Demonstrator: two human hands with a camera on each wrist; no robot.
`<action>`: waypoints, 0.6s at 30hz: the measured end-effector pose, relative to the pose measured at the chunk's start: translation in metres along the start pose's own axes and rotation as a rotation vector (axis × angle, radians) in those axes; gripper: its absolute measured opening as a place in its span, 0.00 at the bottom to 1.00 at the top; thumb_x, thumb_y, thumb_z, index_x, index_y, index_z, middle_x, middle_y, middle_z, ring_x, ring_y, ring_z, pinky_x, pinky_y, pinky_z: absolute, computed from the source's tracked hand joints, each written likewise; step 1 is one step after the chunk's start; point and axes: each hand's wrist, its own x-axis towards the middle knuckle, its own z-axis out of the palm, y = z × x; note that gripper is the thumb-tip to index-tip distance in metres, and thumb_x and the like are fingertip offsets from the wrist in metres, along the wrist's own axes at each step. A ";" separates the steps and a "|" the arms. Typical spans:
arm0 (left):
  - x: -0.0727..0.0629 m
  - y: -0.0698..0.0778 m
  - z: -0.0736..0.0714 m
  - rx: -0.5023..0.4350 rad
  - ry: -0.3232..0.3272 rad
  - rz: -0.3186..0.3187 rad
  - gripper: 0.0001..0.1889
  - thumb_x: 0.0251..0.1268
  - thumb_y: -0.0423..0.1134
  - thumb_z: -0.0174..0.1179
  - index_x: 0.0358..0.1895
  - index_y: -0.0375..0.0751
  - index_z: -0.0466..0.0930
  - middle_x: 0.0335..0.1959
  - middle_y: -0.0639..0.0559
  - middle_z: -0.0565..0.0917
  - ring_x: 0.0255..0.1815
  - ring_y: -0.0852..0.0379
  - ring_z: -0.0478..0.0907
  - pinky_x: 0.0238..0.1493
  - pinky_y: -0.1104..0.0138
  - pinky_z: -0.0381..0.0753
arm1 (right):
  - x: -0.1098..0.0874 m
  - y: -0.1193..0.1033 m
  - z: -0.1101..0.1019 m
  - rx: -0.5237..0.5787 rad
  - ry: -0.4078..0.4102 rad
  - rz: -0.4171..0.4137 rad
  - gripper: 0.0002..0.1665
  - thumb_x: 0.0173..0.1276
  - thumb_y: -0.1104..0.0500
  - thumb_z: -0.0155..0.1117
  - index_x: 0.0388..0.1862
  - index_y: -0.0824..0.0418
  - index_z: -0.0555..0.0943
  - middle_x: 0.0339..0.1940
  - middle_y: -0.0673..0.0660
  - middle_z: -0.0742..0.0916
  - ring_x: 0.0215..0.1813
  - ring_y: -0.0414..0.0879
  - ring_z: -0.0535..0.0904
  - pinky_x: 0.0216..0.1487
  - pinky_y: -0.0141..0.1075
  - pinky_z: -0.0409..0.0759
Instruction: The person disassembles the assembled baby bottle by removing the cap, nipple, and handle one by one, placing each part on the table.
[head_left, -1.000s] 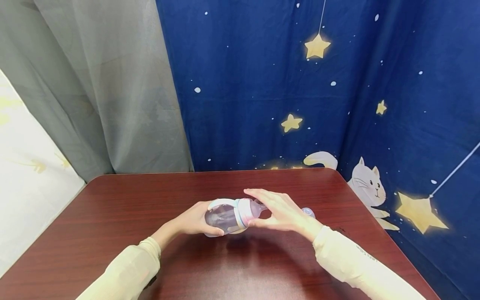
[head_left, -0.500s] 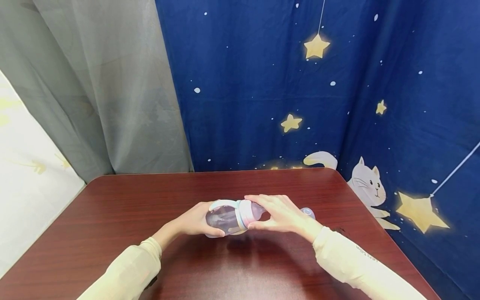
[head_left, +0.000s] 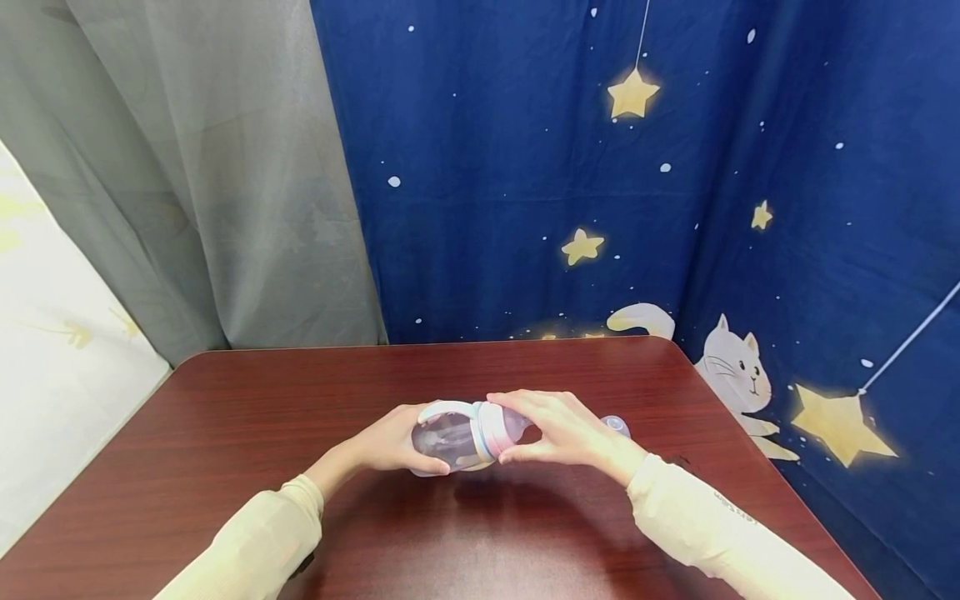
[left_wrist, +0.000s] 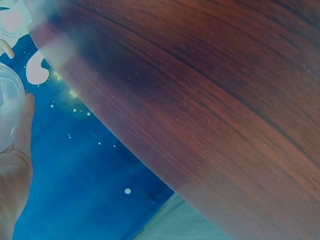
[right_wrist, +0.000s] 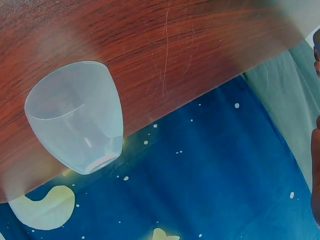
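Note:
A clear baby bottle (head_left: 444, 438) with a white handle (head_left: 446, 407) and a pink collar ring (head_left: 494, 429) is held on its side over the table, its teat end to the right. My left hand (head_left: 392, 439) grips the bottle's base end, thumb along the near side. On the collar, my right hand (head_left: 558, 427) holds with thumb below and fingers over the top, covering part of the teat. At the left edge of the left wrist view, the bottle's rounded base (left_wrist: 9, 107) shows against my left hand (left_wrist: 17, 165). Only a sliver of right hand (right_wrist: 316, 170) shows in the right wrist view.
A translucent cap (right_wrist: 75, 117) stands on the dark red wooden table (head_left: 300, 383), just beyond my right wrist. Behind the table's far edge hang a blue star-patterned curtain (head_left: 495, 208) and a grey curtain (head_left: 262, 167).
My right hand has dropped slightly and its fingers have shifted a little on the collar. My left hand and the bottle have stayed almost in place.

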 end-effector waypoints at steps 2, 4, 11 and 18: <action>0.000 0.000 0.000 0.001 0.002 -0.005 0.36 0.38 0.56 0.68 0.54 0.46 0.69 0.39 0.64 0.76 0.37 0.65 0.73 0.37 0.68 0.73 | 0.000 0.000 0.000 0.005 0.007 -0.011 0.41 0.49 0.34 0.60 0.59 0.53 0.69 0.51 0.47 0.77 0.50 0.37 0.73 0.46 0.34 0.72; 0.000 0.000 0.000 -0.001 0.000 -0.014 0.36 0.38 0.56 0.68 0.54 0.48 0.69 0.39 0.65 0.76 0.37 0.65 0.73 0.38 0.68 0.73 | 0.000 0.000 0.000 0.008 0.013 -0.016 0.42 0.48 0.33 0.61 0.59 0.52 0.69 0.52 0.46 0.77 0.51 0.37 0.72 0.46 0.34 0.71; 0.000 -0.001 0.002 -0.017 -0.003 -0.012 0.34 0.40 0.56 0.67 0.55 0.51 0.68 0.39 0.62 0.77 0.37 0.63 0.73 0.38 0.67 0.73 | -0.002 -0.002 0.000 -0.016 0.015 0.050 0.43 0.48 0.31 0.59 0.62 0.48 0.66 0.52 0.45 0.77 0.51 0.36 0.72 0.45 0.34 0.72; 0.000 0.013 -0.002 -0.017 0.000 -0.023 0.33 0.39 0.52 0.69 0.54 0.49 0.69 0.38 0.61 0.77 0.36 0.63 0.73 0.37 0.68 0.72 | -0.005 -0.005 -0.002 -0.044 0.036 0.149 0.43 0.48 0.29 0.57 0.61 0.45 0.67 0.50 0.43 0.78 0.46 0.36 0.74 0.41 0.35 0.72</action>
